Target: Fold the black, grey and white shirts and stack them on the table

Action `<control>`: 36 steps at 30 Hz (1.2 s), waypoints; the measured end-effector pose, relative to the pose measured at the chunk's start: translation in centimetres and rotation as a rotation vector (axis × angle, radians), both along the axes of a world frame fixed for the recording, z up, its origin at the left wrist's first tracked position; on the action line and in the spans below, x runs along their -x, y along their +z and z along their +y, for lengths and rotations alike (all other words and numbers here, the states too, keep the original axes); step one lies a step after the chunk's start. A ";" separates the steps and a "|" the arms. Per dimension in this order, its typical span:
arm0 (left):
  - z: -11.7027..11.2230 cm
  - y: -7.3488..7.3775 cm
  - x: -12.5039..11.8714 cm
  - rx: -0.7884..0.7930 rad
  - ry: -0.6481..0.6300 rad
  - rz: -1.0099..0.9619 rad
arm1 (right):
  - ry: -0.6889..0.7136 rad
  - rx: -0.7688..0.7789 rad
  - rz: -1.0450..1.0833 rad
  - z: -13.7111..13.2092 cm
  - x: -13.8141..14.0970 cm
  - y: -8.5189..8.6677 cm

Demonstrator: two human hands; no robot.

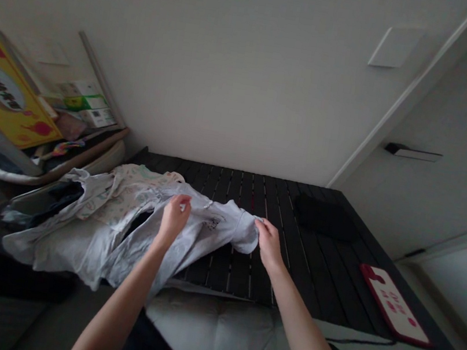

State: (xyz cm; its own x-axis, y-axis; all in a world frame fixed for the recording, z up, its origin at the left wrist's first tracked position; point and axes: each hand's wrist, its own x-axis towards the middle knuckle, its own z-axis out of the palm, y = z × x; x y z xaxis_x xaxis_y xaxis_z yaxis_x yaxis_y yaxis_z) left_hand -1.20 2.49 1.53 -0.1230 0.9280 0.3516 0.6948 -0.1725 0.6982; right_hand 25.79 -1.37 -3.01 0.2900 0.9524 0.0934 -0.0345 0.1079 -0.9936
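A pale grey shirt with a small dark print lies over the black slatted table. My right hand pinches the end of its sleeve between thumb and fingers. Over the shirt's upper part is my left hand, its fingers curled in; whether cloth is caught in them is hidden. Left of it, a cream patterned garment and other light clothes are heaped loosely at the table's left end.
A folded black cloth lies at the table's back right. Near the right corner rests a flat red-edged white object. A yellow box stands on a cluttered rack to the left. A grey cushioned seat is below the table's front edge.
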 end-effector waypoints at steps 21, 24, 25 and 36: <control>2.1 -1.8 0.4 0.210 -0.030 -0.342 | -0.307 -0.064 -0.618 -0.8 -11.4 2.0; 1.5 -1.4 -0.5 0.299 -0.179 -0.591 | -0.312 -0.057 -0.675 -0.6 -14.5 3.1; 1.8 -1.5 -0.7 0.313 -0.189 -0.631 | -0.313 -0.052 -0.707 -0.2 -15.3 3.3; 12.2 -6.1 -2.1 0.001 0.056 -0.464 | -0.288 -0.118 -0.821 11.8 -14.8 -0.2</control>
